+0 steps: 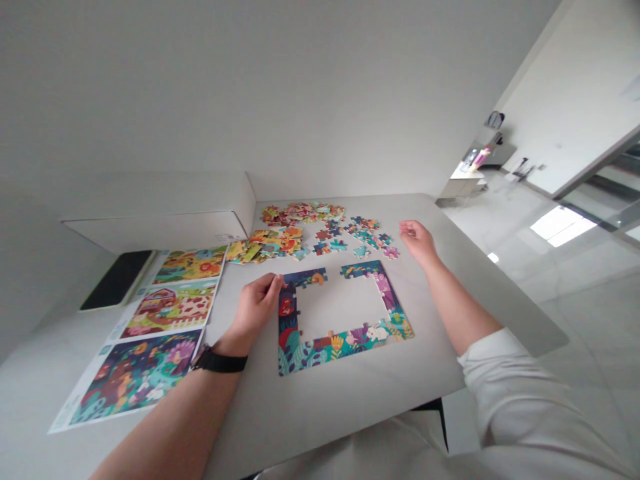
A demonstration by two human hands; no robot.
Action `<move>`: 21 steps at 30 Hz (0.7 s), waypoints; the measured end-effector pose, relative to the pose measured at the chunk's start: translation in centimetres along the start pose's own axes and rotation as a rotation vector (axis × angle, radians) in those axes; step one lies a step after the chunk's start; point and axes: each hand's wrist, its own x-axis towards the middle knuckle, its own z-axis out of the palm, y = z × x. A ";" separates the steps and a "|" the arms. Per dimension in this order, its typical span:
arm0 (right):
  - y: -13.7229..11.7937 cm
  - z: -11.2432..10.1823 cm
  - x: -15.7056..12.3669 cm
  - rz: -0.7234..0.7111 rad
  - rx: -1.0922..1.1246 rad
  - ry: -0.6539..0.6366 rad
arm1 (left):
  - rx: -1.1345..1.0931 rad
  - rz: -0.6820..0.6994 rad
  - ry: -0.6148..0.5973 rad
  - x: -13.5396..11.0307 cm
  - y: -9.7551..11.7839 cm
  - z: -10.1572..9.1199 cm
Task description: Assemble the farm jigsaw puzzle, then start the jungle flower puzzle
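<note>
Colourful jigsaw border [320, 351], left hand [256, 308] at its corner

Views: one, worn on the person's head.
Position: above the near edge of the table [320, 413], behind the hands.
Facing: forward and down, rolled so the table edges run aslant.
Nearness: close over the left hand [257, 310], right hand [419, 243] and jigsaw puzzle [320, 350].
Field: wide, reaching the wall [150, 87] and floor [600, 320].

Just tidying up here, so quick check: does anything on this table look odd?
The puzzle border has a gap in its top edge, so the frame doesn't close; the loose pieces lie scattered beyond it.
</note>
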 end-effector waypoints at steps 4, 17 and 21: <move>-0.1 1.8 2.9 -0.023 -0.152 -0.125 | -0.006 -0.018 0.008 0.0 -0.1 0.0; 2.0 9.7 6.2 -0.196 -0.442 -0.236 | -0.067 -0.069 -0.007 0.1 -0.2 -0.2; 2.9 7.7 6.4 -0.108 -0.527 -0.264 | -0.081 -0.082 -0.007 0.1 -0.2 -0.2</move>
